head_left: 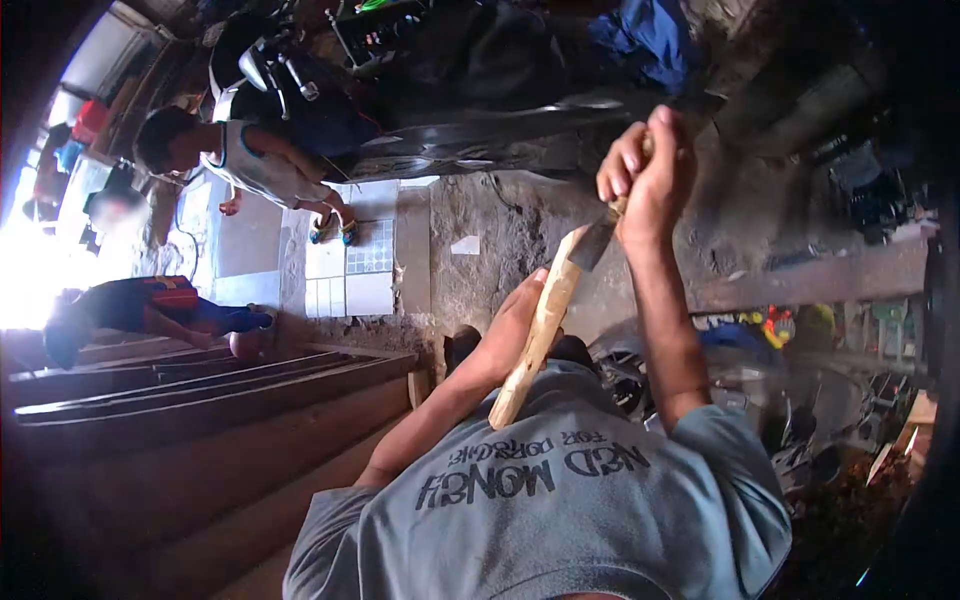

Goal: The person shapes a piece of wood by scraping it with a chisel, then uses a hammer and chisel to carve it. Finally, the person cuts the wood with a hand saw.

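A pale, peeled wooden stick [540, 335] slants across the front of my grey shirt, its lower end near my chest. My left hand [512, 330] is wrapped round the stick at about its middle. In my right hand [650, 180] is the handle of a knife, with the fingers closed on it. The dark, broad knife blade [594, 243] lies against the upper end of the stick, where the wood is cut at a slant.
Two people [255, 165] [165, 310] are at the left, on and near a tiled floor patch [370, 245]. A wooden structure [220, 420] fills the lower left. Dark covered items [460, 80] line the top. Clutter and a ledge [820, 280] are at the right.
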Motion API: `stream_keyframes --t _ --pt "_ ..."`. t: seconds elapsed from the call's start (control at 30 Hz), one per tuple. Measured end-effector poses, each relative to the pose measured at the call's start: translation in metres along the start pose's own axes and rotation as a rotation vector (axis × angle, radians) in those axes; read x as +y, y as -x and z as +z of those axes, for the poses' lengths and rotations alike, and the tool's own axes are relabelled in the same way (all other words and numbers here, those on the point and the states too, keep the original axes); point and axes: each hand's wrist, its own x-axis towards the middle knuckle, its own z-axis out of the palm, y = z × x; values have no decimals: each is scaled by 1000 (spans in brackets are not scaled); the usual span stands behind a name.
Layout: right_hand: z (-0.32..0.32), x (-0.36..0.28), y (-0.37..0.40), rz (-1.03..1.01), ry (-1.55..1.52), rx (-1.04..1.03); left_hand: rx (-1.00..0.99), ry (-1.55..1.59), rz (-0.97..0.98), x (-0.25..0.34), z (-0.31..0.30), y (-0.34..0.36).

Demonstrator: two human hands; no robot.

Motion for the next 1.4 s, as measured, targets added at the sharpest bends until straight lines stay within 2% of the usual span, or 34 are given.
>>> stream_keyframes --t 0.03,0.13,0.17,0.2,0.27,0.33,0.47,0.53,0.6,0.67,0.8,0.87,0.9,1.0,1.07,1.1,1.13,1.2,1.23,1.27,1.33,1.4 --pt "4 5 -5 58 -32 4 -5 10 7 9 -1 -3" --pt "27 8 -18 28 31 -21 -9 44 -13 10 -26 -29" --pt "31 16 -30 42 -3 -15 -58 34 133 7 -35 -42" --pt "38 20 -43 52 -13 29 -52 5 100 25 -38 -42" --pt "37 41 -58 68 -123 -66 -62 -1 54 51 -47 -45" --pt "64 42 -62 2 -30 -24 -137 -66 6 66 -72 -58" --pt "93 64 -88 -64 -32 6 -142 -154 90 99 -107 -84" --pt "125 66 -100 -102 -46 12 -182 -161 73 140 -129 -79" --pt "159 74 -103 -175 1 32 -194 -113 -57 172 -157 -71" --pt "191 75 -106 -180 -23 54 -186 -160 -17 195 -182 -65" --pt "244 75 -114 -213 -8 112 -296 -257 -127 243 -226 -56" --pt "268 73 -120 -246 -13 84 -259 -256 96 251 -236 -54" --pt "281 72 -121 -255 -6 102 -351 -259 23 262 -248 -54" --pt "299 86 -130 -324 37 90 -349 -309 119 287 -268 -57" --pt "313 94 -134 -351 67 91 -420 -289 46 309 -282 -56" --pt "321 98 -137 -358 67 106 -403 -326 145 308 -291 -63" --pt "328 104 -140 -365 67 123 -517 -367 134 314 -304 -73" --pt "333 123 -149 -337 18 161 -502 -348 133 325 -322 -81" --pt "341 129 -153 -358 21 164 -590 -417 129 333 -335 -93" --pt "353 134 -158 -378 23 163 -551 -404 116 338 -345 -95" --pt "380 145 -171 -449 80 215 -661 -391 139 362 -366 -108" --pt "399 157 -184 -421 47 225 -819 -368 112 389 -387 -122"
